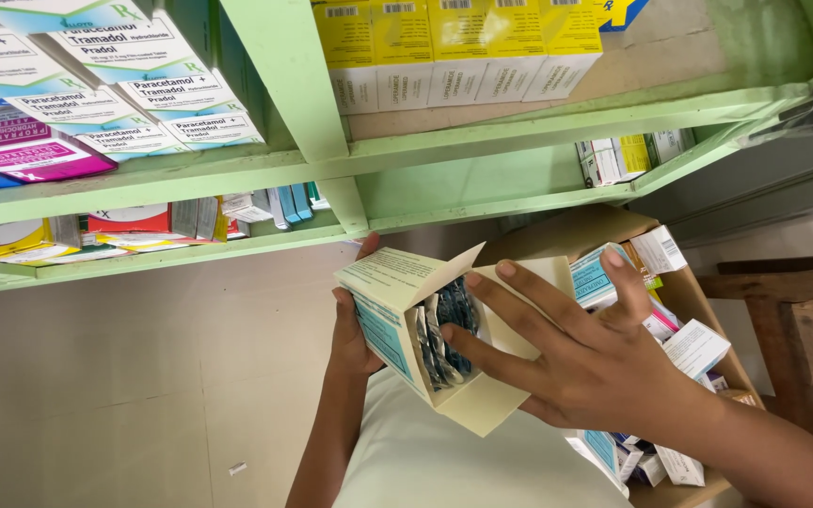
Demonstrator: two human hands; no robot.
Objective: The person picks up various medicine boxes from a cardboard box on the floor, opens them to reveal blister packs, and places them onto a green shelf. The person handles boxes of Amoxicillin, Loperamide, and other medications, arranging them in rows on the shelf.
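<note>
Left hand [350,329] grips an open teal-and-cream cardboard medicine box [406,325]; right hand [595,362], fingers spread, reaches its blister strips [444,334], apparently inspecting; withdrawal needs pinching.

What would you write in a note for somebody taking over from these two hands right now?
Left hand: wrapped around the pale cream and teal cardboard medicine box, holding it up with its open end toward the other hand.
Right hand: open, fingers spread at the box's open end, fingertips at the dark foil blister strips standing inside.
Done: the box's flaps are already open and the strips show.
Left: the strips are not out; the box is not closed.
Nearby: brown cardboard carton of small boxes on the right, light green wooden shelves stocked with more boxes above.
</note>
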